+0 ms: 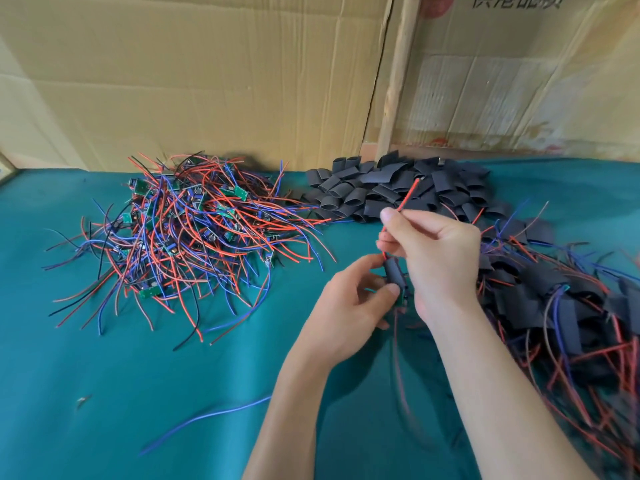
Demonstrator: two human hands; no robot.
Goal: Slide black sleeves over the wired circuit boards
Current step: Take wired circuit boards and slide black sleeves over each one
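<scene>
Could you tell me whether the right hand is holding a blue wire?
No, the right hand pinches a red wire that runs down into the black sleeve.

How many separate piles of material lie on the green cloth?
3: bare wired boards at back left, empty black sleeves at back centre, sleeved boards along the right edge, running partly out of view.
</scene>
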